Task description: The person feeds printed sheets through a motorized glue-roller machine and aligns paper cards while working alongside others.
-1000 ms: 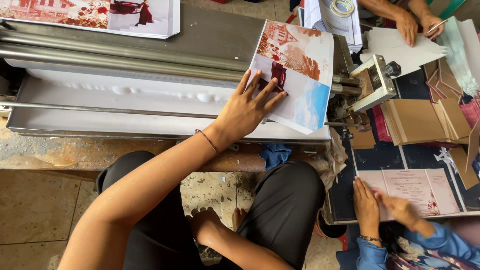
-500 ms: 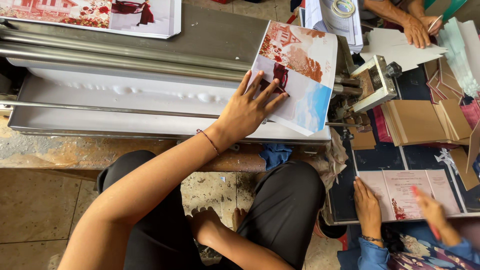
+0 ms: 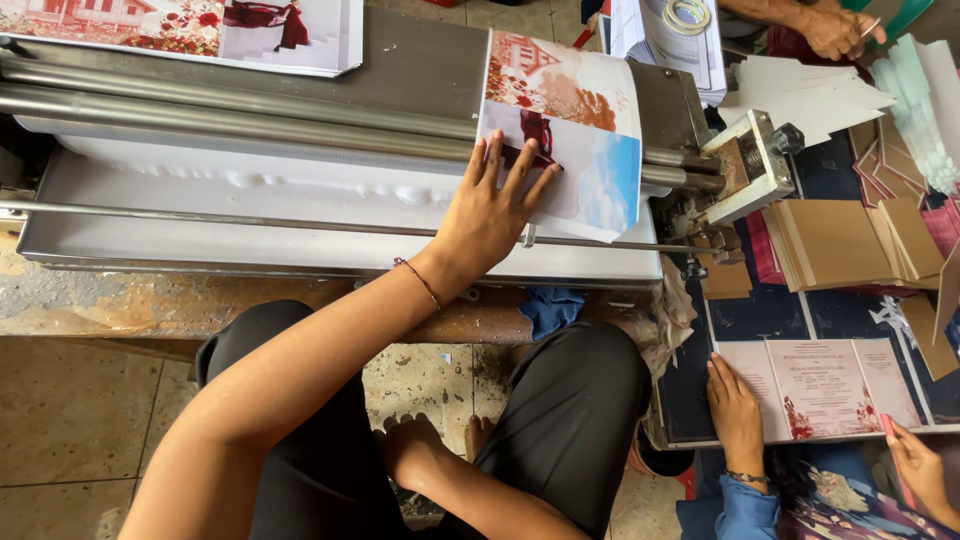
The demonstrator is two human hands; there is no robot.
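Observation:
My left hand (image 3: 488, 212) lies flat, fingers spread, on a printed sheet (image 3: 590, 150) with red, white and blue pictures. The sheet curls up over the steel rollers (image 3: 250, 118) of a long grey machine, and its lower edge rests on the white tray (image 3: 200, 215) filled with a white liquid. My right hand (image 3: 408, 450) rests low between my legs, near my foot. Its fingers are partly hidden and nothing shows in it.
Another printed sheet (image 3: 190, 30) lies on the machine's far side. At the right, a co-worker's hands (image 3: 735, 410) press a pink card (image 3: 820, 385) on a dark board. Brown card stacks (image 3: 840, 240) and white papers (image 3: 800, 95) lie nearby, with another person's hand (image 3: 830, 25) at the top.
My left hand stays pressed on the sheet with hardly any shift. The co-worker's far hand has slid right, off the pink card toward its edge.

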